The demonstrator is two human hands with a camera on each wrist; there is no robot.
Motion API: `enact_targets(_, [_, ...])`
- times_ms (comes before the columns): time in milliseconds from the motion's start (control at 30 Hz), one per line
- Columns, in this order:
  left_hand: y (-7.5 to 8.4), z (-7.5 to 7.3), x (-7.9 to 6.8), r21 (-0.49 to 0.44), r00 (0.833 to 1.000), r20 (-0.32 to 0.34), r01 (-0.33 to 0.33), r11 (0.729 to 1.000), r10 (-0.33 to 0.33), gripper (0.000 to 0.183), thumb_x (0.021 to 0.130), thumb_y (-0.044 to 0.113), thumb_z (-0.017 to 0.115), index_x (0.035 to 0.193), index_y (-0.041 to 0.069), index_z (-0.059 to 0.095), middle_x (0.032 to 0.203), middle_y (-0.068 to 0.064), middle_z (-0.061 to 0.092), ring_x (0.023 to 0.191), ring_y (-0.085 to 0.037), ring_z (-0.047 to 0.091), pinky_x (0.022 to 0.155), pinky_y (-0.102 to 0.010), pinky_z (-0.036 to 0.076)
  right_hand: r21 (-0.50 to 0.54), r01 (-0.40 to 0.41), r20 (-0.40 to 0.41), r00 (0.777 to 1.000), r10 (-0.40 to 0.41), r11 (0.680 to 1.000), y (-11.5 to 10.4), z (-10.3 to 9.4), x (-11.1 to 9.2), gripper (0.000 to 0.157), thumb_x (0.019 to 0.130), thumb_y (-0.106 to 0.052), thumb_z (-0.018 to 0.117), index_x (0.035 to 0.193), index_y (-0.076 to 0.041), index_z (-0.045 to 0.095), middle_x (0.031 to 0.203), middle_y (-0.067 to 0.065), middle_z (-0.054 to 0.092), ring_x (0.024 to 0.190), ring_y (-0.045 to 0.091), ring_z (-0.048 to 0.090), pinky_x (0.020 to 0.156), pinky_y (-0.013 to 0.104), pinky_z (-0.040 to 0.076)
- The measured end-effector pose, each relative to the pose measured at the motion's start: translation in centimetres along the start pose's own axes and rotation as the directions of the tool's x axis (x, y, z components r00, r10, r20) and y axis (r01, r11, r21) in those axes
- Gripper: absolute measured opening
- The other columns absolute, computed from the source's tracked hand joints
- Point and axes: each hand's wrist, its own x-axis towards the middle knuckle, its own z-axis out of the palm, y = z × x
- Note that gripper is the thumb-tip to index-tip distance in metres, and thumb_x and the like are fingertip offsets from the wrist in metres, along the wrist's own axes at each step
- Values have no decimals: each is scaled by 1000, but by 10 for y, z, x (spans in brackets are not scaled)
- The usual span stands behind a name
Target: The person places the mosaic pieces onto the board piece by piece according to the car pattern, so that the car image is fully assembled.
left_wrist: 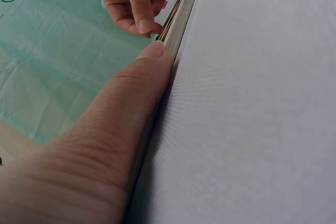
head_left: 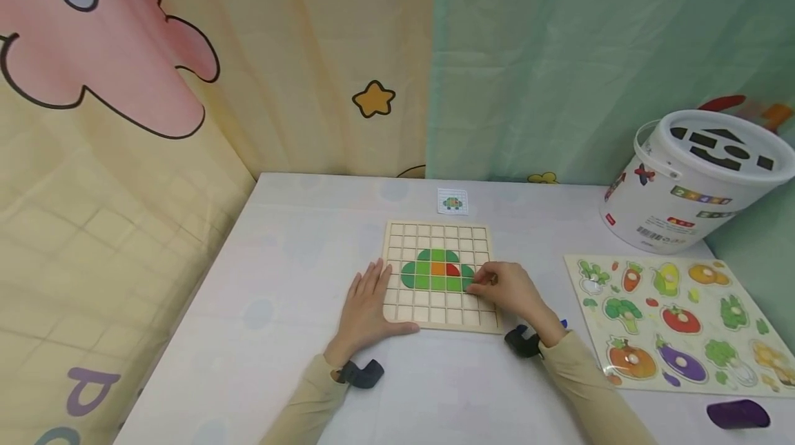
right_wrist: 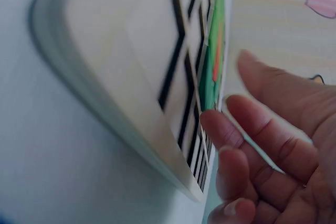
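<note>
A square wooden grid board [head_left: 442, 326] lies on the table. Green tiles [head_left: 423, 281] form a rounded shape in its middle, with an orange tile [head_left: 438, 268] and a red tile [head_left: 452, 269] among them. My left hand [head_left: 366, 307] rests along the board's left side, fingers spread straight and thumb [left_wrist: 118, 108] against the near edge. At the right end of the green shape is my right hand [head_left: 511, 288], its fingertips at a rounded green tile [head_left: 468, 274]. In the right wrist view, a gap separates thumb and loosely bent fingers [right_wrist: 262, 119], with nothing visible between them.
Behind the board lies a small card [head_left: 453, 201] printted with a similar pattern. A white lidded bucket [head_left: 658, 200] stands at the back right. Nearer is a vegetable puzzle board [head_left: 633, 381], with a dark purple object [head_left: 738, 414] beside it. Curtains [head_left: 348, 31] hang behind the table.
</note>
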Motion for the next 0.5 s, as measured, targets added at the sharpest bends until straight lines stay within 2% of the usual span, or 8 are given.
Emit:
enact_targets(133, [1, 0, 0, 1, 1000, 12, 5, 1000, -5, 120, 64, 78, 64, 150, 5, 24, 156, -13, 15, 143, -26, 9, 114, -43, 6, 25, 32, -62, 998, -30, 999, 9, -15, -9, 14, 85, -25, 73, 79, -12, 69, 64, -5, 55, 58, 16, 45, 47, 27, 36])
enact_targets(300, [2, -1, 0, -2, 1000, 9, 3, 1000, -3, 120, 64, 77, 65, 150, 4, 25, 156, -13, 15, 143, -26, 9, 114, -43, 6, -22, 26, -142, 989, -29, 999, 24, -40, -23, 18, 88, -28, 69, 84, -10, 70, 65, -4, 56, 59, 16, 47, 46, 26, 37])
enact_targets(400, [2, -1, 0, -2, 1000, 10, 3, 1000, -3, 119, 64, 77, 65, 150, 4, 24, 156, -13, 15, 143, -26, 9, 114, -43, 6, -54, 11, -126, 992, -18, 998, 33, -53, -32, 13, 88, -23, 70, 87, -10, 70, 72, -3, 59, 64, 17, 48, 49, 26, 38])
enact_targets(500, [3, -1, 0, -3, 1000, 8, 2, 1000, -2, 119, 64, 76, 66, 150, 4, 25, 156, -13, 15, 143, -26, 10, 114, -44, 7, -74, 3, -64, 998, -7, 997, 39, -62, -40, 6, 86, -13, 71, 90, -9, 70, 80, -2, 62, 68, 17, 49, 51, 25, 40])
